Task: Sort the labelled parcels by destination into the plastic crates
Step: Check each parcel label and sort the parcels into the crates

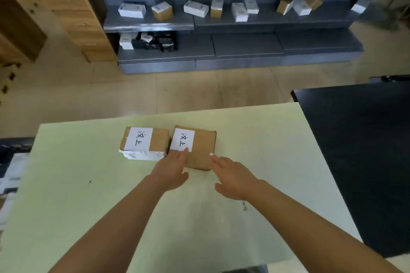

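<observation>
Cardboard parcels side by side near the far edge of the pale green surface [66,184], both hands reaching for the right one.

Left hand [172,169] lies flat, fingers straight, tips on the near edge of the right parcel [199,150]; right hand [230,175] is released too, one fingertip at that parcel's near right corner, likely so as to lift it from both sides. Left parcel [145,143] sits just beside it, on a white package. Both white labels face up, as if for reading. No crates are in view; the grey shelves [244,22] behind carry small boxes.
</observation>
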A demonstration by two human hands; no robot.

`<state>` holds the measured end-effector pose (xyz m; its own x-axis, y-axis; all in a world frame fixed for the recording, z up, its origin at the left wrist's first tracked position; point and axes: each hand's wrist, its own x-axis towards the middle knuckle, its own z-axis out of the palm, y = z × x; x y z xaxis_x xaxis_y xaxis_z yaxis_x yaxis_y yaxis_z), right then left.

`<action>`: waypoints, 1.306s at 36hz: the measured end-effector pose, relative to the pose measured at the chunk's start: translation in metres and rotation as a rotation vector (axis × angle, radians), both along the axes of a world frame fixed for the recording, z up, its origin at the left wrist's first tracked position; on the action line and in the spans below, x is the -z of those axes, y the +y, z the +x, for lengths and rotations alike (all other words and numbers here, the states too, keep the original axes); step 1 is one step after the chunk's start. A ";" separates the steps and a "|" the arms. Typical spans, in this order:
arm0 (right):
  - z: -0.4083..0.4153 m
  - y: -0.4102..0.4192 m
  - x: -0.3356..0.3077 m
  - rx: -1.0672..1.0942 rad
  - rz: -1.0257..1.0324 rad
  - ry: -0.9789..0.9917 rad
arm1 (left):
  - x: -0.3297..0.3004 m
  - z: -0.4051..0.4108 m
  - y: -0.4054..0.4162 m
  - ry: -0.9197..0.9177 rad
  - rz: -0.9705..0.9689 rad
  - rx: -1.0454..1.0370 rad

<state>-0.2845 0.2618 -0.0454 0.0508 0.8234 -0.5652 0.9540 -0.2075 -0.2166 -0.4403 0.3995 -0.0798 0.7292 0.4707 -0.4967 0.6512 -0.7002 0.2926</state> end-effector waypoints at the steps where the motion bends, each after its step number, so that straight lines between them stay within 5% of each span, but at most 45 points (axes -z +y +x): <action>1: 0.001 0.008 0.008 -0.035 -0.015 0.005 | 0.004 -0.002 -0.001 0.037 0.024 -0.007; 7: 0.011 0.026 0.042 -0.166 -0.114 0.021 | 0.019 -0.014 -0.023 0.224 0.108 -0.050; 19: 0.078 -0.012 0.053 -0.369 -0.056 0.017 | 0.025 0.007 -0.075 0.176 0.141 -0.141; 29: 0.101 -0.012 0.043 -0.088 -0.091 0.159 | 0.028 0.032 -0.056 0.045 0.093 -0.359; 36: 0.091 -0.005 0.049 -0.009 -0.114 0.268 | 0.040 0.043 -0.050 0.085 -0.194 -0.545; 47: 0.082 -0.011 0.025 0.131 0.067 0.470 | 0.015 0.035 -0.041 -0.017 -0.017 -0.436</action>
